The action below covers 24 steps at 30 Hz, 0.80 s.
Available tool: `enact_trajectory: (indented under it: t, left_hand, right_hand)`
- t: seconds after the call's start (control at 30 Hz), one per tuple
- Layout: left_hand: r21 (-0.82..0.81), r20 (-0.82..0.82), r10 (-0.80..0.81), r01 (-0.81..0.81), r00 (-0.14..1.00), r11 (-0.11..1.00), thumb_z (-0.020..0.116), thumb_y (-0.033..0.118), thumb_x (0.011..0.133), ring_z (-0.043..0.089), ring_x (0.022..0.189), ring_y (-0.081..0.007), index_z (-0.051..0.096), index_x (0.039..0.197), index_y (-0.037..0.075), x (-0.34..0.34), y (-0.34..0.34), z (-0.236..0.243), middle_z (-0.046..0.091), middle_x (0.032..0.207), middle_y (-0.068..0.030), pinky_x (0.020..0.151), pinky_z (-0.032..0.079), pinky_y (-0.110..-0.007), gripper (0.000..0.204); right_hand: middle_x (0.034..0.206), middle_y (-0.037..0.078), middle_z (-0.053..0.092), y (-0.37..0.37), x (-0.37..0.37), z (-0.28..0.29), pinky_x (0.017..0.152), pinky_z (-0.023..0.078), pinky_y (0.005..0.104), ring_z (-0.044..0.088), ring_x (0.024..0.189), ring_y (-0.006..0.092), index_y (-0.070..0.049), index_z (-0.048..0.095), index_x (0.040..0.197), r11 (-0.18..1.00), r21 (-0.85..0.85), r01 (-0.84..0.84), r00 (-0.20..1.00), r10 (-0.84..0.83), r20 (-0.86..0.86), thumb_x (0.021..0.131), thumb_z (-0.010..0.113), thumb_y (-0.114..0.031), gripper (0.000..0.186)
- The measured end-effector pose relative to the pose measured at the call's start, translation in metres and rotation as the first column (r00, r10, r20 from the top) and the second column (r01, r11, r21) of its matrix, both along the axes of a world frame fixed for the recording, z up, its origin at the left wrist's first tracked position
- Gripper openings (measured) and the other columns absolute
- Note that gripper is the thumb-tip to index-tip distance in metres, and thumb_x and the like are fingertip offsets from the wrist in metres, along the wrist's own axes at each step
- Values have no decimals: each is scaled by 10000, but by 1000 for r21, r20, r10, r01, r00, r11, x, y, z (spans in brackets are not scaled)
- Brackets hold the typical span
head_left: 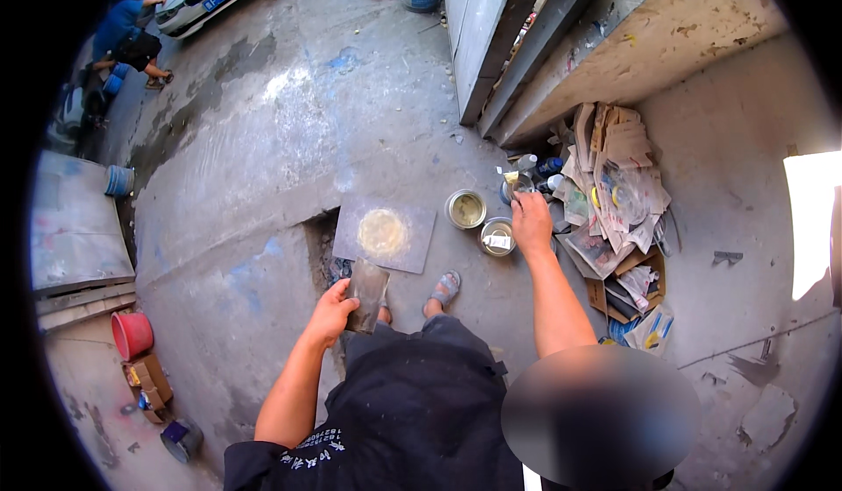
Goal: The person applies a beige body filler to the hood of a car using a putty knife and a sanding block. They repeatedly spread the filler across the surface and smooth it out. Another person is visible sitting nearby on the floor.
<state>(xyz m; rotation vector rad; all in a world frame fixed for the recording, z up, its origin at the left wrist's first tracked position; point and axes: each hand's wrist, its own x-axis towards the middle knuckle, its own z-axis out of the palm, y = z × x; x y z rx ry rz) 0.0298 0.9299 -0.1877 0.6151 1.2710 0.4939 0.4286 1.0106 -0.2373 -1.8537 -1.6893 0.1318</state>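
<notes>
My left hand [331, 314] grips a flat, grey-brown rectangular plate [369, 291] by its side, fingers beneath and thumb on its face. My right hand [531, 223] reaches forward with its fingers closed at a small dark container [506, 194]; a small piece with a pale yellow end [511, 177] shows just beyond the fingertips. What exactly the fingers hold is hidden. Left of that hand stands an open metal tin [465, 209] with yellowish-grey contents. A second tin [497, 238], with a white label on top, is beside my right wrist.
On the floor ahead lies a grey board [417, 236] with a round beige patch, beside a broken hole [326, 236]. Crumpled paper and cardboard [614, 171] pile up at right, near bottles [550, 166]. Far left, a person [123, 35] bends by a white car [189, 0].
</notes>
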Motion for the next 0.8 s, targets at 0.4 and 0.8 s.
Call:
enact_trajectory:
  t: [0.4,0.8]
  left_hand:
    - [-2,81,85,-85,993,996,419,-61,837,605,957,-181,492,1195,13,16,10,15,607,1070,-90,853,487,-331,373]
    - [-171,619,82,32,781,985,533,-9,809,581,1063,-213,469,1264,28,57,37,59,597,1156,-102,925,466,-400,461]
  right_hand:
    - [937,182,613,-8,-2,6,781,464,399,581,892,368,-15,597,977,981,-153,116,968,-146,-203,817,606,-134,199]
    - [974,70,617,-66,-119,56,794,473,261,578,867,102,-15,508,1050,952,-267,-148,51,-262,-964,881,597,-88,205]
